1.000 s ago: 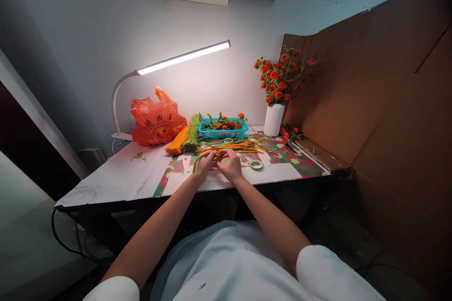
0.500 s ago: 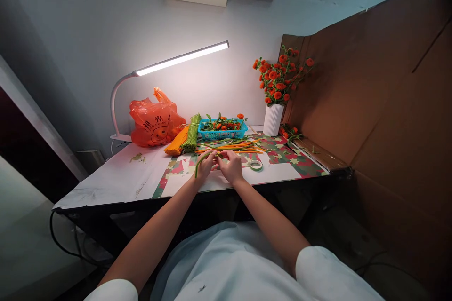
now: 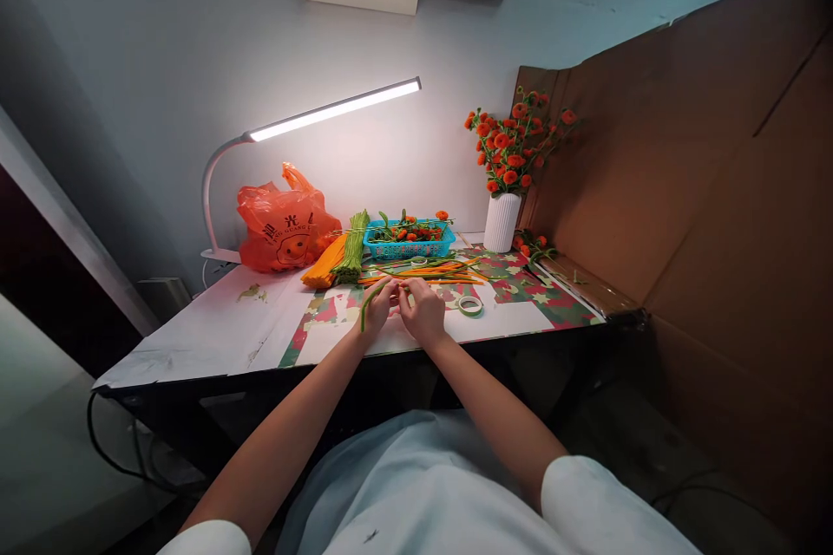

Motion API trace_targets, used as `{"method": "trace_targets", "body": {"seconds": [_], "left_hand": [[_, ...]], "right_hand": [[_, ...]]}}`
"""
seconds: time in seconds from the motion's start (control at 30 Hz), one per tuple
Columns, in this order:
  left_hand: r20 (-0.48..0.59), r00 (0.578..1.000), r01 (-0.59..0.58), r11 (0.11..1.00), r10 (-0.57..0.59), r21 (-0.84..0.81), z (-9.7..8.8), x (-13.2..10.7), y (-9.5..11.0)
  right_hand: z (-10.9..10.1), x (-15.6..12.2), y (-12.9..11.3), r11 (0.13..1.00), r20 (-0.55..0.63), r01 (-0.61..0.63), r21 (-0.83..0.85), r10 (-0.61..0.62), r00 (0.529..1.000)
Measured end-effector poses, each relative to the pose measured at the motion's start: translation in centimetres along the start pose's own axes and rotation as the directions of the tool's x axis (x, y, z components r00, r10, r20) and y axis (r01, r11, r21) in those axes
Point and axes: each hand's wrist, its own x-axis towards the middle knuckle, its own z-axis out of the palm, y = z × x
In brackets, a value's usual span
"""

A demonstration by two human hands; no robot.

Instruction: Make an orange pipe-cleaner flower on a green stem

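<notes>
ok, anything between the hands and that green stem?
Nothing visible. The left hand holds the green stem; the right hand is close beside it, contact too small to tell.

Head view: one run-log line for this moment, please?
left hand: holding green stem | right hand: close beside left | tape roll: on table

Main source: white lamp point(image 3: 335, 112) at 11 o'clock, its strip blown out, with a bright halo on the wall point(image 3: 390, 165) beneath. Light falls off outward: cardboard panel point(image 3: 683, 191) at 3 o'clock dim; space under the bench point(image 3: 195, 329) near black. Bluish cast toward 1 o'clock. Wide-angle stretching at edges. Hands point(image 3: 424, 312) fairly sharp; detail between fingertips unresolved.
</notes>
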Motion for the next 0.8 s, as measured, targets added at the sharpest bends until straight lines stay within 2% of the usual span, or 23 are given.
{"method": "trace_targets", "body": {"seconds": [0.2,0.4,0.6,0.67,0.8], "left_hand": [[-0.067,0.997,0.027,0.998,-0.031,-0.06,-0.3,0.5,-0.3],[-0.015,0.999,0.041,0.999,-0.041,0.002,-0.2,-0.1,0.3],[-0.04,0.998,0.037,0.998,-0.039,-0.05,-0.2,0.0,0.5],[-0.042,0.999,0.015,0.999,-0.016,-0.033,-0.3,0.2,0.3],[-0.053,0.998,-0.012,0.999,0.014,0.035,-0.4,0.3,-0.2]], "right_hand": [[-0.2,0.4,0.7,0.972,-0.059,-0.084,0.218,0.099,0.993],[-0.3,0.4,0.7,0.963,-0.056,-0.099,0.25,0.116,0.992],[-0.1,0.5,1.2,0.903,0.008,-0.088,0.42,0.094,0.996],[-0.1,0.6,1.5,0.891,0.013,-0.143,0.431,0.152,0.988],[0.2,0.7,1.7,0.83,0.147,-0.24,0.504,0.191,0.97]]}}
